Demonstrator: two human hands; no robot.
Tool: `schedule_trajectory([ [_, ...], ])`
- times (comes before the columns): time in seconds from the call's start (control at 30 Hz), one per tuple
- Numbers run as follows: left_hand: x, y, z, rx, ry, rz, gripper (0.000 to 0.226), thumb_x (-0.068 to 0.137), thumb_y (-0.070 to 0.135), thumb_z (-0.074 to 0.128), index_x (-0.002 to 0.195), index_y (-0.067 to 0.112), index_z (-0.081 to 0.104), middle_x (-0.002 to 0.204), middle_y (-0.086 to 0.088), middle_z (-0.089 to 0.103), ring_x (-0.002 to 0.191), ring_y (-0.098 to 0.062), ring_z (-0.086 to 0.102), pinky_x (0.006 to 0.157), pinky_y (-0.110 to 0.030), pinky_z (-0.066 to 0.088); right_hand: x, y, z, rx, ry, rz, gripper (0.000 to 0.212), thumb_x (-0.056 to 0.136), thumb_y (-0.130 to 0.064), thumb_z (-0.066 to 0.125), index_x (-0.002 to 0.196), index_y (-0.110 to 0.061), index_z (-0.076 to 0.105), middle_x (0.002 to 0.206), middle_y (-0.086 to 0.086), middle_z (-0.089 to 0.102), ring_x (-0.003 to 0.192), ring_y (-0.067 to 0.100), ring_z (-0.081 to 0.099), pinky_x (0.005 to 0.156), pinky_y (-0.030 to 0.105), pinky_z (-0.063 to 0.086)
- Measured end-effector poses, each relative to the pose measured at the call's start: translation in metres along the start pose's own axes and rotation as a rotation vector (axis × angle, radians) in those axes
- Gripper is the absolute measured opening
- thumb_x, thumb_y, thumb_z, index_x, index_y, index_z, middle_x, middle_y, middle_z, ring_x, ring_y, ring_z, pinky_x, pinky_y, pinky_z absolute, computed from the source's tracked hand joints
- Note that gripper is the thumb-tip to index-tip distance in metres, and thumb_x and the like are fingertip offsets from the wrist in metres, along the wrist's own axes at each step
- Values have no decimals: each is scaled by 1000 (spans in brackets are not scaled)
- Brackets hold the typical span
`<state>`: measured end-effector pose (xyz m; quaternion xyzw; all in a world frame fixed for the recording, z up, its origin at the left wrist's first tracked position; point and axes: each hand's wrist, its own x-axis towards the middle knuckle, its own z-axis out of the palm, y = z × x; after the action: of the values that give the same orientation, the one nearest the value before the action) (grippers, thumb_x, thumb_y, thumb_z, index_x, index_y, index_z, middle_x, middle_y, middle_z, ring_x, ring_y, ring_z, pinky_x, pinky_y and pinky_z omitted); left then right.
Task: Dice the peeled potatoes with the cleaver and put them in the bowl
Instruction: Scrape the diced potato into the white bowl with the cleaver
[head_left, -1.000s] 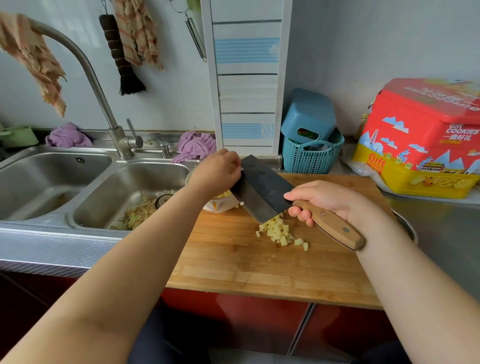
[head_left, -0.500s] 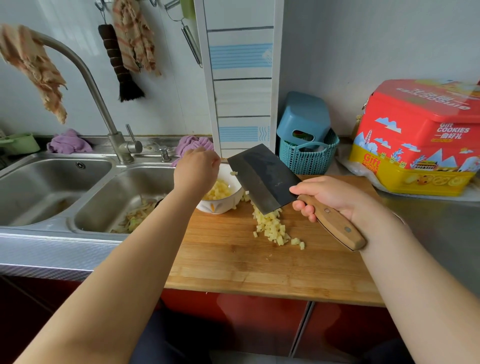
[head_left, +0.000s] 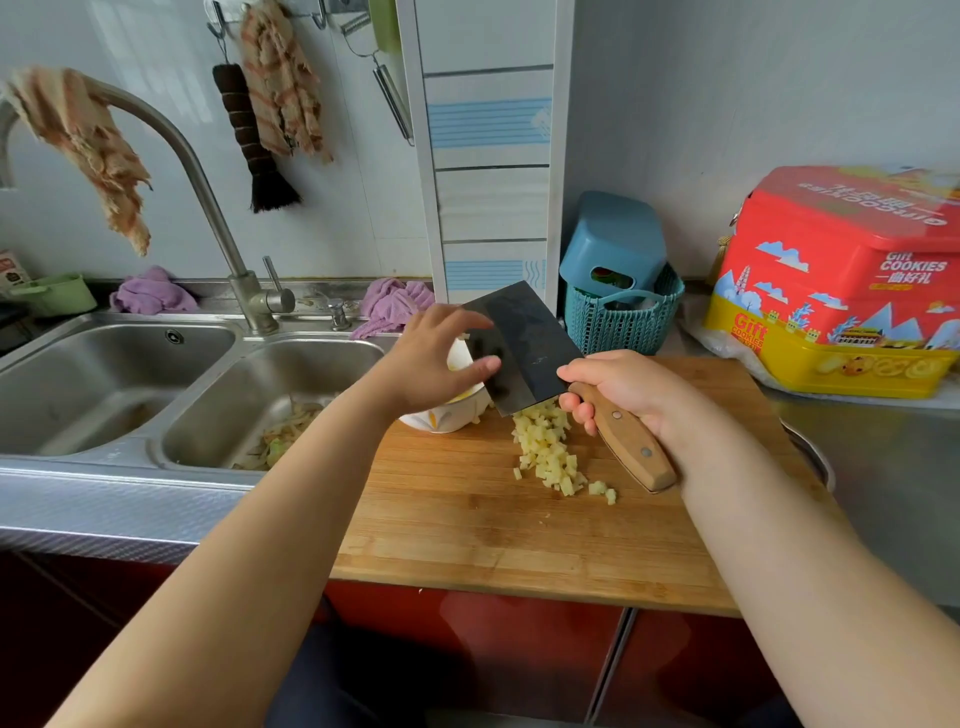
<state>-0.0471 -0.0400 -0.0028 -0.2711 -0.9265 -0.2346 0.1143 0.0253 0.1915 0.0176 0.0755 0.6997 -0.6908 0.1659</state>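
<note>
On the near part of the wooden cutting board (head_left: 467, 525), a heap of diced potato (head_left: 550, 454) lies just under the cleaver (head_left: 524, 345). The right hand (head_left: 631, 392) grips the cleaver's wooden handle, blade tilted up to the left. The left hand (head_left: 441, 364), fingers spread, touches the flat of the blade over the white bowl (head_left: 447, 418), which sits at the board's far left edge beside the sink (head_left: 218, 410).
</note>
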Motion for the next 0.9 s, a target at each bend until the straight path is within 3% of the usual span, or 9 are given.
schedule_trajectory([
  [0.07, 0, -2, 3, 90, -54, -24, 51, 90, 56, 55, 134, 33, 46, 141, -1, 41, 132, -23, 30, 107, -44, 29, 3, -3, 4, 10, 6, -2, 11, 97, -11, 55, 90, -9, 47, 60, 7, 56, 41, 11, 47, 38, 20, 42],
  [0.23, 8, -14, 2, 48, 31, -113, 29, 94, 39, 57, 120, 28, 56, 130, 1, 51, 124, -20, 39, 103, -40, 34, 7, -6, 9, 28, 3, 14, 12, 97, -12, 55, 90, -10, 46, 60, 7, 55, 41, 10, 47, 38, 20, 42],
  [0.37, 12, -27, 0, 93, 126, -223, 18, 95, 29, 58, 109, 22, 65, 113, 5, 64, 104, -15, 56, 87, -31, 46, 6, -7, 9, 27, 6, 3, 11, 97, -11, 55, 91, -10, 46, 61, 7, 55, 40, 10, 48, 38, 20, 42],
  [0.47, 13, -30, -1, 128, 156, -270, 15, 94, 26, 59, 106, 22, 68, 110, 3, 67, 94, -12, 59, 78, -26, 48, 4, -7, 8, -6, 24, -21, 11, 97, -12, 55, 91, -10, 46, 61, 7, 56, 41, 11, 48, 39, 21, 43],
  [0.53, 10, -24, -2, 104, 197, -209, 23, 95, 23, 59, 118, 24, 65, 120, 2, 63, 102, -14, 58, 83, -28, 48, 3, -6, 6, -21, 32, -30, 11, 97, -13, 56, 92, -10, 47, 61, 8, 57, 42, 11, 48, 39, 21, 44],
  [0.63, 5, -15, -2, 237, 122, -18, 40, 99, 21, 50, 138, 31, 53, 139, 2, 51, 128, -22, 45, 103, -43, 40, 2, -5, 5, -31, 33, -38, 12, 97, -13, 56, 92, -10, 46, 61, 8, 57, 43, 12, 49, 40, 22, 44],
  [0.73, 1, -16, -1, 373, 35, -43, 39, 102, 26, 43, 139, 28, 52, 145, 5, 49, 136, -23, 36, 108, -47, 32, -2, -4, 4, -54, 45, -61, 12, 96, -13, 56, 90, -9, 47, 61, 7, 58, 44, 12, 49, 40, 22, 44],
  [0.83, -2, -24, 0, 401, 65, -93, 34, 102, 32, 42, 126, 22, 63, 134, 4, 59, 127, -21, 46, 104, -41, 36, -6, 0, -2, -56, 69, -76, 12, 96, -14, 57, 90, -10, 48, 61, 7, 59, 46, 13, 50, 42, 23, 45],
  [0.9, -2, -24, -2, 381, 120, -125, 32, 101, 35, 44, 108, 18, 70, 110, 1, 68, 108, -22, 58, 91, -38, 44, -10, 3, -7, -76, 100, -89, 13, 95, -15, 58, 90, -10, 48, 62, 6, 59, 47, 13, 50, 43, 25, 45],
])
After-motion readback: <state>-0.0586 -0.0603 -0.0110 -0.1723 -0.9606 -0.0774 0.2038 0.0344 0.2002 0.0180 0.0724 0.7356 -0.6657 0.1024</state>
